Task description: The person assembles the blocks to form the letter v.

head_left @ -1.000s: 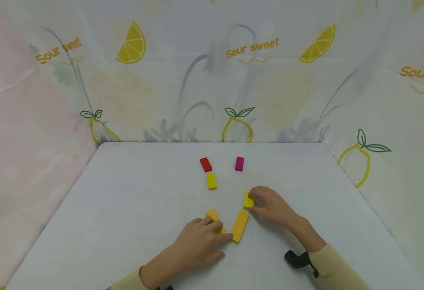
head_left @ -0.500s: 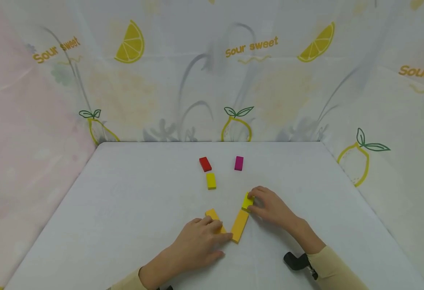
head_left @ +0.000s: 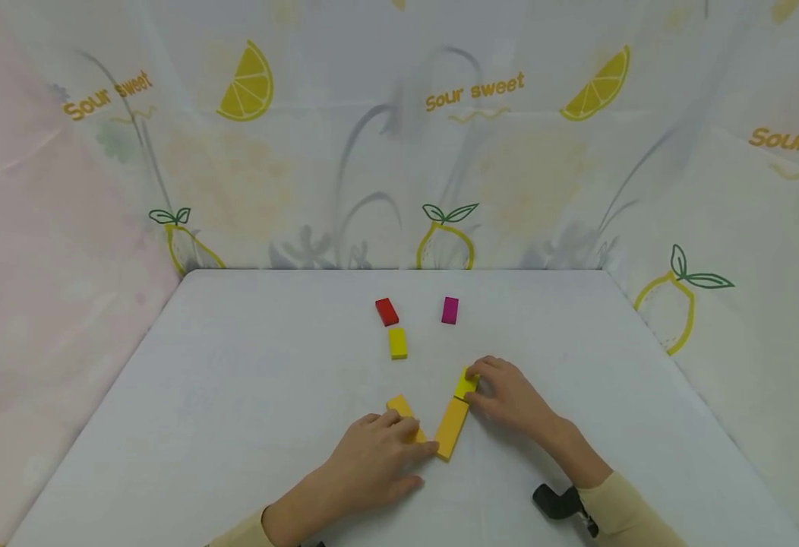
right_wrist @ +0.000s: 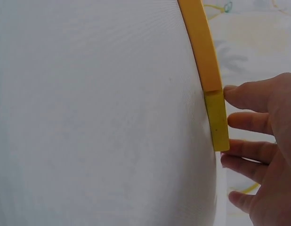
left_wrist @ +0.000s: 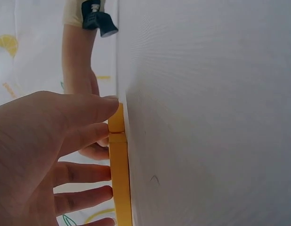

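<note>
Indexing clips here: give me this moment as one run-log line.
left hand: touches left orange block; right hand: holds yellow block, end against right orange block; farther back: red block, magenta block, another yellow block

the left block (head_left: 399, 405) lies beside the right block (head_left: 452, 431), whose far end touches an end block (head_left: 464, 385). farther, two rear blocks (head_left: 398, 344) lie left of a far block (head_left: 450, 311).
</note>
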`<state>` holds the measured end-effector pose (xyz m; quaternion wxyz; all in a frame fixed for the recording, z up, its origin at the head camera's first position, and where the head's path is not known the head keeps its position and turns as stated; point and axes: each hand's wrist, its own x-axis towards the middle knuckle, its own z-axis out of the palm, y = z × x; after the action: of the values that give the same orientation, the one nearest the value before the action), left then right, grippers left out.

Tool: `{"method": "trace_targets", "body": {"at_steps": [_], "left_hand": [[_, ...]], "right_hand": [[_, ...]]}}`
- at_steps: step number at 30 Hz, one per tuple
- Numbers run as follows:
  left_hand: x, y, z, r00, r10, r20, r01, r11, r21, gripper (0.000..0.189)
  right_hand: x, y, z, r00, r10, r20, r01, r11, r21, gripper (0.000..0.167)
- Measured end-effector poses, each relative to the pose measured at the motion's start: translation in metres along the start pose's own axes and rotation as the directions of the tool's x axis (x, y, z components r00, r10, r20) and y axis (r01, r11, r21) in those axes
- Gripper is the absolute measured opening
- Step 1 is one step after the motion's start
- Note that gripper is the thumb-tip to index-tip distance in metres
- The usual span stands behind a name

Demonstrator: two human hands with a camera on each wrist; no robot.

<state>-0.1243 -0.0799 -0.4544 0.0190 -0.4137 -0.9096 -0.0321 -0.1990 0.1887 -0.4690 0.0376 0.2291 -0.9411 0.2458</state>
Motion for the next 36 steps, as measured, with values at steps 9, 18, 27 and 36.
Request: {"method": "trace_targets", "body": {"at_steps": [9, 18, 27, 36], "left_hand": [[0.0007, 0.0007, 0.0004, 1.0, -0.013, 0.006, 0.012, 1.0, 0.004, 0.044], [-0.0004, 0.0015, -0.0016, 1.0, -0.015, -0.005, 0.015, 1.0, -0.002, 0.043], [0.0002, 0.0011, -0.0007, 1.0, -0.021, 0.003, 0.021, 1.0, -0.016, 0.043], [0.0002, 0.0014, -0.0011, 1.0, -0.02, 0.008, 0.02, 1.0, -0.001, 0.043]], "right_hand": [[-0.0021, -0.0054, -0.0006, 1.0, -0.007, -0.014, 0.007, 0.999, -0.036, 0.023], [-0.0028, -0.0076, -0.0008, 0.999, -0.02, -0.033, 0.018, 0.997, -0.07, 0.024], [-0.0015, -0.0093, -0.0021, 1.0, 0.003, -0.006, -0.004, 0.994, -0.11, 0.025], [0.002, -0.0093, -0.0047, 1.0, -0.024, -0.006, 0.023, 0.995, -0.094, 0.021]]}}
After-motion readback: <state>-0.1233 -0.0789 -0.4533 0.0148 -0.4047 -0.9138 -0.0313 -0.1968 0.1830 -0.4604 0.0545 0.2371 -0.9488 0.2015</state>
